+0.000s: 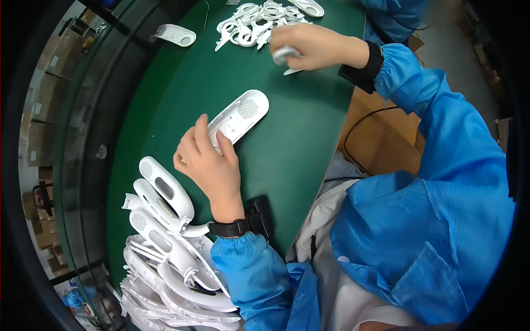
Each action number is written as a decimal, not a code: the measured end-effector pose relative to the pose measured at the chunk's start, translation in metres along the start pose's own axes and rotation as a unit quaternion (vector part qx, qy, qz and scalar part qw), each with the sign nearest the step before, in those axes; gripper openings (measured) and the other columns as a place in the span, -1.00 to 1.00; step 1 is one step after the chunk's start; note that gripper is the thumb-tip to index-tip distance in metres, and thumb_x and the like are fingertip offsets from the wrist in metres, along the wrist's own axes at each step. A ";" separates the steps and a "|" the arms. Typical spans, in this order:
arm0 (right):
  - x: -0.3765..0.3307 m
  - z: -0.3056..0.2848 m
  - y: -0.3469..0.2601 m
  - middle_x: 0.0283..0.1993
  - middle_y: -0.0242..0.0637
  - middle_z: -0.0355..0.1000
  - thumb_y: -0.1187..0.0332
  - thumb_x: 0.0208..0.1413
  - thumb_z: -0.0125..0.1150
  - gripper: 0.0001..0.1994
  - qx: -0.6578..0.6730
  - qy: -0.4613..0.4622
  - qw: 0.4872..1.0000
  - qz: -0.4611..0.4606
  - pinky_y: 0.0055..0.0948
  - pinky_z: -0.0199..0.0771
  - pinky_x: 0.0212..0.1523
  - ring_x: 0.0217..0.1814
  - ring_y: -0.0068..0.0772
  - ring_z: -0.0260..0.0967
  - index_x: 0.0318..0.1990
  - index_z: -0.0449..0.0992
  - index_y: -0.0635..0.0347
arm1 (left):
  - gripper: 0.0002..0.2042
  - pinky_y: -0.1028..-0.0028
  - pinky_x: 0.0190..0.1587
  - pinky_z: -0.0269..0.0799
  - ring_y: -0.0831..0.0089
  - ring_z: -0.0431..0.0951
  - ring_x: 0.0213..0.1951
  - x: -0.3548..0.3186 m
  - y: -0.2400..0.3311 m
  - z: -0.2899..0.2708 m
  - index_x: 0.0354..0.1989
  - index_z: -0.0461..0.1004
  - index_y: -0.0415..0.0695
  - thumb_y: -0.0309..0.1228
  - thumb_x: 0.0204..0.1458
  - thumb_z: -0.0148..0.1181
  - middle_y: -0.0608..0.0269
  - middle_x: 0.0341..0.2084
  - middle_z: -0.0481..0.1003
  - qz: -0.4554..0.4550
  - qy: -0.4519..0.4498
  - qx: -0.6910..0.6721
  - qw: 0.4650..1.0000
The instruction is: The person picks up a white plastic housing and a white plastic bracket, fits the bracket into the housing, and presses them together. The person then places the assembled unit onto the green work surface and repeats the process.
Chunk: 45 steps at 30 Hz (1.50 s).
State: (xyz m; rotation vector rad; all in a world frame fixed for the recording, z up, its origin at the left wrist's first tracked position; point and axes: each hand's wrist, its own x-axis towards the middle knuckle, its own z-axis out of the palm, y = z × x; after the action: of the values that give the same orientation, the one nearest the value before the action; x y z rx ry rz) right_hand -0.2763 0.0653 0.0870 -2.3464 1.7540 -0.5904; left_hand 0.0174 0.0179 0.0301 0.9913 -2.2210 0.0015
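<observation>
My left hand [210, 163] grips the near end of a long, rounded white plastic shell [249, 109], thumb on one edge and fingers on the other. The shell lies hollow side up on the green table, with a patch of small holes at its far end. Farther off to the right, my right hand [314, 47] is closed around a white ring-shaped plastic part [286, 54], slightly blurred. A thin white tip pokes out under that hand; I cannot tell whether it belongs to the same part. Just beyond lies a pile of white ring-shaped parts [245, 34].
A tall stack of white shells [165, 243] rises at the near left, close to my left wrist. Single shells lie at the far left [178, 35] and far edge [309, 6] of the green table [298, 127]. Another person's blue sleeve [395, 16] shows at the far right.
</observation>
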 end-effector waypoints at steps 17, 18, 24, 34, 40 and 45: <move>0.012 0.058 -0.046 -0.47 -0.37 0.45 0.44 -0.04 0.31 -0.84 0.275 0.012 0.958 0.074 -0.61 0.35 -0.45 -0.45 -0.65 0.38 -0.40 0.42 0.28 | -0.87 0.01 0.13 0.03 0.26 0.36 -0.05 0.005 0.020 0.005 -0.37 0.54 -0.05 -0.31 -0.06 0.23 0.27 -0.17 0.42 0.033 -0.078 -0.039 0.996; 0.012 0.060 -0.044 -0.52 -0.38 0.42 0.39 -0.07 0.32 -0.82 0.274 0.010 0.959 0.078 -0.57 0.30 -0.46 -0.47 -0.64 0.35 -0.41 0.46 0.28 | -0.87 0.01 0.13 0.03 0.26 0.36 -0.05 0.004 0.020 0.005 -0.37 0.54 -0.05 -0.31 -0.06 0.23 0.27 -0.17 0.42 0.032 -0.082 -0.038 0.995; 0.014 0.057 -0.035 -0.49 -0.33 0.45 0.36 -0.04 0.31 -0.81 0.277 -0.051 0.958 0.048 -0.53 0.35 -0.41 -0.45 -0.57 0.37 -0.31 0.53 0.29 | -0.89 -0.11 0.15 -0.02 0.26 0.34 0.00 0.008 0.028 0.007 -0.40 0.54 -0.04 -0.33 -0.09 0.24 0.26 -0.16 0.41 0.014 -0.088 -0.011 0.996; 0.021 0.061 -0.031 -0.33 -0.25 0.34 0.41 -0.11 0.32 -0.75 0.190 -0.024 0.981 -0.042 -0.39 0.39 -0.36 -0.36 -0.34 0.39 -0.24 0.47 0.28 | -0.87 -0.16 0.19 -0.08 0.22 0.31 0.07 0.008 0.028 0.017 -0.43 0.45 -0.11 -0.33 -0.02 0.19 0.23 -0.08 0.40 0.018 -0.081 0.016 0.996; 0.027 0.060 -0.031 -0.25 -0.32 0.29 0.42 -0.15 0.33 -0.73 0.116 -0.027 0.990 -0.081 -0.29 0.40 -0.36 -0.31 -0.22 0.41 -0.25 0.45 0.21 | -0.85 -0.06 0.18 -0.03 0.20 0.33 0.04 0.007 0.030 0.014 -0.38 0.45 -0.13 -0.31 -0.01 0.19 0.19 -0.10 0.41 0.042 -0.098 0.040 0.994; 0.034 0.054 -0.037 -0.17 -0.29 0.41 0.35 -0.14 0.34 -0.72 0.136 -0.042 0.988 -0.059 -0.25 0.43 -0.32 -0.30 -0.18 0.47 -0.25 0.46 0.17 | -0.83 -0.14 0.13 0.01 0.12 0.29 0.03 0.007 0.039 0.015 -0.33 0.50 -0.10 -0.34 -0.10 0.23 0.13 -0.09 0.37 0.052 -0.101 0.027 0.993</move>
State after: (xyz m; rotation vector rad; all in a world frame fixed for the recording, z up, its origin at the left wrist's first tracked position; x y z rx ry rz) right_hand -0.2141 0.0381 0.0586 -2.2595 1.4072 -0.6883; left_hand -0.0200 0.0366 0.0336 0.9387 -2.4668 0.0075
